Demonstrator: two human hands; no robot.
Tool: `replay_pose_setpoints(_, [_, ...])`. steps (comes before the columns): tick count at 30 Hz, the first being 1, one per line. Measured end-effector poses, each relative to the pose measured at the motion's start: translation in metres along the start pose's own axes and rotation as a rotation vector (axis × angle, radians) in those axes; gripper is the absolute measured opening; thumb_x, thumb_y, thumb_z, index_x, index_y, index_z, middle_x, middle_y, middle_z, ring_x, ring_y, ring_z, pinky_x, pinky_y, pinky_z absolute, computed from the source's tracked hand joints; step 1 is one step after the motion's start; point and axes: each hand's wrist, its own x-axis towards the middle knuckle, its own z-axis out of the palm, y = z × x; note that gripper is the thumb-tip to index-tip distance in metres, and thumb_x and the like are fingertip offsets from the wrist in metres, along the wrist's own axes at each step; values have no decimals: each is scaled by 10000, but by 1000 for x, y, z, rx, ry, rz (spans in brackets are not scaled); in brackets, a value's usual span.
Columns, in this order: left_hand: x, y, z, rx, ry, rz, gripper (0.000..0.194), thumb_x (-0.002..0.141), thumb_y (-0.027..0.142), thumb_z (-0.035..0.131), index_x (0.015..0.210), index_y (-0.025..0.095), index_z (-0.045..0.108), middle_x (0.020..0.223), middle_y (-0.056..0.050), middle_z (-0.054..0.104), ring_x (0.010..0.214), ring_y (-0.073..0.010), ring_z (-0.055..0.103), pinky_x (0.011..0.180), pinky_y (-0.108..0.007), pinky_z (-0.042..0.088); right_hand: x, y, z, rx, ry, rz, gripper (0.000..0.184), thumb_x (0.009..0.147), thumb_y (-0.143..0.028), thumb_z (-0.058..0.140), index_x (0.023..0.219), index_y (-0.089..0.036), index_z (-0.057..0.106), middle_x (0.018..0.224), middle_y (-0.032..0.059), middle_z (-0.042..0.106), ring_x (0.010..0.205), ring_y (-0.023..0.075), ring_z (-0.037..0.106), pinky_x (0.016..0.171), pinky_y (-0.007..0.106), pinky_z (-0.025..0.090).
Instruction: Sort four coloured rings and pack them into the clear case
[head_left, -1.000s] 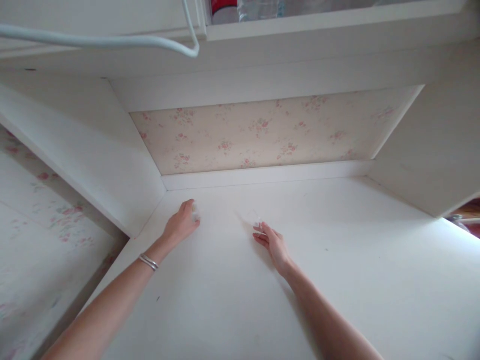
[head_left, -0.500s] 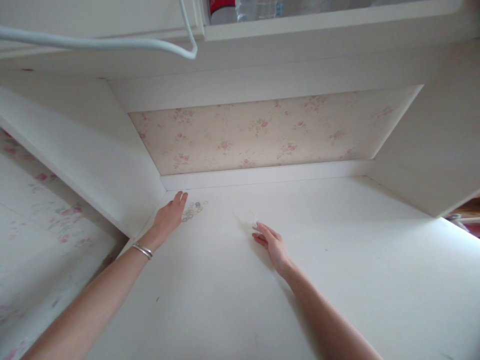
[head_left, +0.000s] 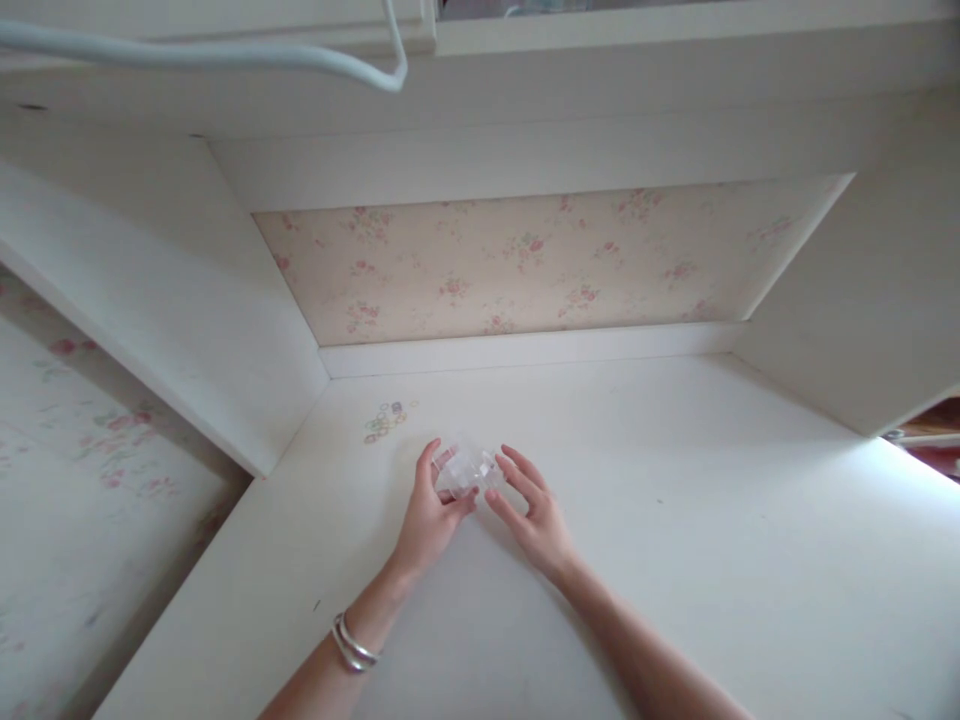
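Note:
A small clear plastic box (head_left: 466,470) is between my two hands over the white desktop; its exact shape is hard to make out. My left hand (head_left: 429,520) grips the left side, thumb in front and fingers behind. At the other end, my right hand (head_left: 536,515) has its thumb and bent fingers closed on the box's edge. Behind my left hand lies a loose cluster of small coloured bands (head_left: 386,422), several of them, flat on the desktop.
The white desktop (head_left: 675,580) runs back to a low ledge under floral wallpaper (head_left: 487,265). White side panels (head_left: 165,290) stand left and right. Overhead is a cabinet shelf with a white cable (head_left: 225,55) hanging before it. Tiny dark specks dot the desktop.
My left hand has come away from the coloured bands, moving right and nearer to me, onto the clear plastic box. My right hand has shifted slightly and meets it there. The view has tilted slightly.

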Motion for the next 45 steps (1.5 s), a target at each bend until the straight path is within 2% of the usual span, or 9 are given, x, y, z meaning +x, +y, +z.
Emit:
replay_pose_setpoints(4, [-7, -7, 13, -60, -30, 6, 805, 737, 248, 661, 1374, 317, 174, 1389, -129, 380, 892, -160, 648, 792, -297, 538, -4, 2, 7, -85, -32, -85, 472, 817, -413, 604, 1269, -297, 534, 1403, 70, 403, 1228, 240, 452, 1031, 419, 389])
replay_pose_setpoints(11, [-13, -3, 0, -119, -157, -32, 737, 721, 126, 560, 1351, 312, 224, 1369, -98, 409, 910, -166, 625, 696, -248, 528, -4, 5, 8, -139, -90, -140, 480, 802, -373, 631, 1265, -289, 536, 1380, 79, 425, 1222, 248, 458, 1013, 408, 410])
replay_pose_setpoints(18, [-13, 8, -6, -137, -105, -147, 547, 826, 364, 549, 1303, 286, 292, 1285, -79, 495, 1044, -219, 571, 687, -272, 548, -6, -2, 7, -122, -126, -171, 455, 785, -370, 646, 1228, -306, 566, 1358, 71, 433, 1193, 259, 470, 998, 434, 416])
replay_pose_setpoints(25, [-14, 7, -5, -148, -125, -247, 524, 836, 546, 480, 1271, 287, 343, 1109, -77, 552, 970, -240, 595, 546, -285, 568, 2, 3, 4, 161, 0, 169, 394, 867, -454, 507, 1192, -247, 590, 1216, 85, 569, 1014, 207, 581, 863, 343, 495])
replay_pose_setpoints(29, [-16, 2, -1, -127, -219, -291, 459, 841, 538, 462, 1233, 303, 413, 1127, -67, 552, 937, -225, 591, 521, -287, 566, 6, 5, 2, 245, -53, 361, 462, 854, -525, 490, 1166, -210, 620, 1119, 79, 646, 1005, 223, 592, 869, 347, 470])
replay_pose_setpoints(33, [-17, 0, 0, -149, -243, -322, 433, 841, 532, 468, 1200, 292, 454, 1141, -68, 560, 908, -217, 600, 531, -300, 567, 6, 2, 2, 190, -115, 351, 443, 849, -550, 476, 962, -189, 708, 916, 52, 702, 866, 211, 621, 747, 293, 474])
replay_pose_setpoints(38, [-16, -1, -1, -196, -240, -339, 432, 837, 516, 503, 1192, 273, 463, 1124, -71, 572, 862, -207, 618, 573, -338, 574, 5, 1, 3, 118, -106, 326, 460, 845, -566, 468, 905, -181, 713, 824, 37, 698, 767, 193, 613, 651, 260, 455])
replay_pose_setpoints(41, [-15, -1, -1, -256, -232, -351, 440, 831, 503, 529, 1200, 274, 460, 1125, -75, 579, 872, -217, 623, 579, -342, 573, 5, 1, 3, 223, -101, 378, 466, 830, -576, 490, 963, -181, 697, 904, 55, 695, 822, 201, 616, 704, 285, 477])
replay_pose_setpoints(45, [-13, 3, -2, -436, -176, -344, 484, 838, 411, 574, 1275, 296, 400, 1189, -82, 565, 969, -226, 611, 685, -347, 566, 5, -2, 2, 581, -154, 505, 489, 820, -544, 547, 1196, -233, 579, 1177, 80, 616, 971, 217, 603, 816, 356, 491])
